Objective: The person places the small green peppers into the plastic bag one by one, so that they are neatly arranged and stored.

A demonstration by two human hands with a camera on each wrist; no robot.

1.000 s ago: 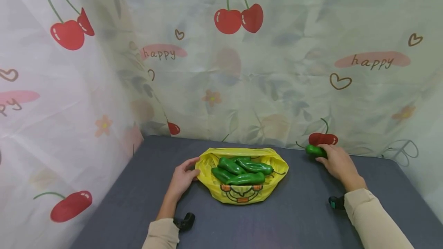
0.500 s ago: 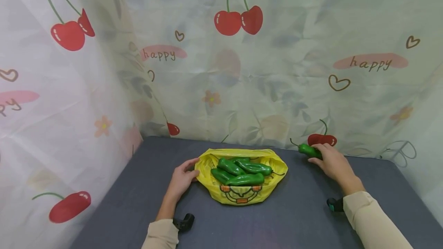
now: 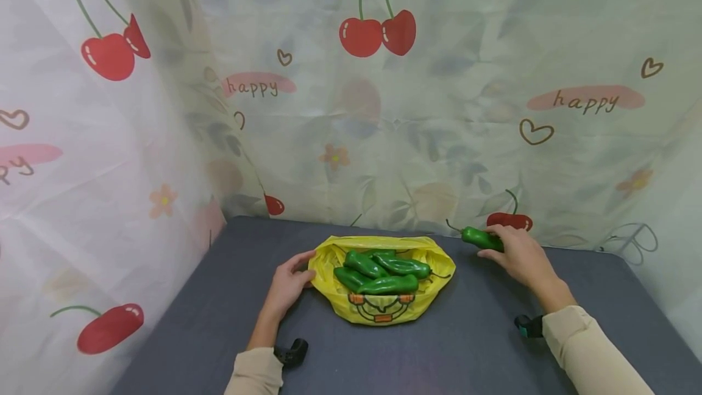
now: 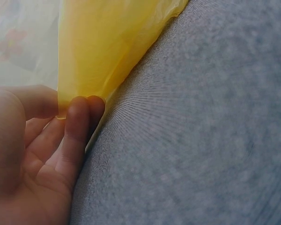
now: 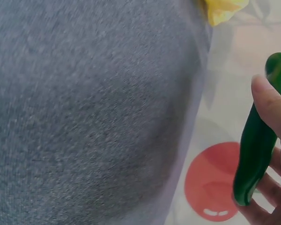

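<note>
A yellow plastic bag point(image 3: 341, 308) with a printed cartoon face lies on the table, its mouth open upward. Several long green chili peppers point(image 3: 388, 285) are inside it. At the bag's left edge, my left hand point(image 3: 287, 279) pinches the plastic between thumb and fingers; the left wrist view shows the yellow film point(image 4: 103, 47) in that grip. My right hand point(image 3: 523, 255) holds another green chili pepper point(image 3: 478, 238) at the table's back right, its thin stem pointing left. In the right wrist view the thumb lies across this pepper point(image 5: 256, 140), with the other fingers behind it.
The dark grey table point(image 3: 433, 352) ends at a hanging cloth point(image 3: 307, 175) printed with cherries and hearts, close behind the bag and my right hand. More of this cloth point(image 3: 109, 249) hangs along the left side.
My right hand has moved left along the back of the table with the chili pepper, closer to the bag. The left hand and the bag have stayed in place.
</note>
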